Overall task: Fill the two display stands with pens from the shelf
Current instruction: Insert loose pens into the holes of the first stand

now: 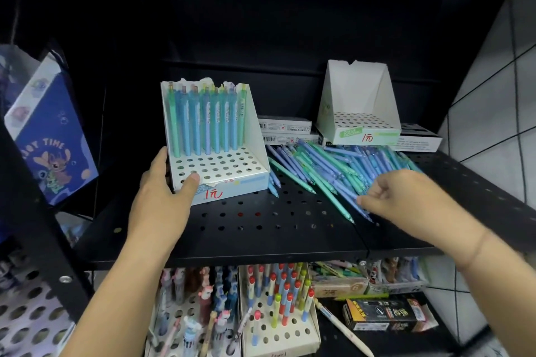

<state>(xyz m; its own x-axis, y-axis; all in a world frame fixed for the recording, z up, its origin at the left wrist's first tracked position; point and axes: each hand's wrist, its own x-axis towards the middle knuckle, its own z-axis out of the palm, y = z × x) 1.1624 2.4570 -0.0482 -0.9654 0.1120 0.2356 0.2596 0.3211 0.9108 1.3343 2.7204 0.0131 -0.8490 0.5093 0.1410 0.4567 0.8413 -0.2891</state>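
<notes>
- Left hand point(164, 194) grips the left stand point(255, 124); right hand point(403, 197) pinches loose pens point(333, 165).
- Left stand holds only its far rows; the far right stand point(356, 90) is empty.

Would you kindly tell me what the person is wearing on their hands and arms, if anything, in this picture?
The left hand and right hand are bare: no gloves, and no ring, watch or bracelet shows on the visible parts. No sleeve reaches into view; both forearms are uncovered to the picture's lower edge.
</notes>
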